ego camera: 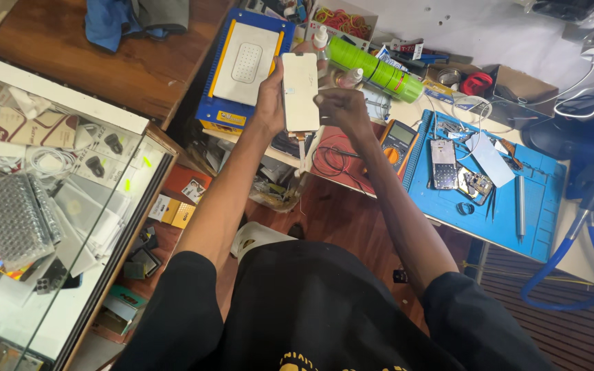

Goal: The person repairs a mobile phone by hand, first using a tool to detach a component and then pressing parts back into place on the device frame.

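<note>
Both hands (pixel 304 103) (on white screen panel (pixel 300 93))

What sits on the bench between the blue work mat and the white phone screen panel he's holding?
In the head view, an orange-edged multimeter lies between the blue mat and the white panel, with red wire coiled beside it.

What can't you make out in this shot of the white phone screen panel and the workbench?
Head view:
- White rectangular phone screen panel: the far face is turned away.
- Left hand: fingers hidden behind the panel.
- Right hand: whether the fingertips touch the panel is unclear.
- Blue work mat: small parts too tiny to identify.
</note>
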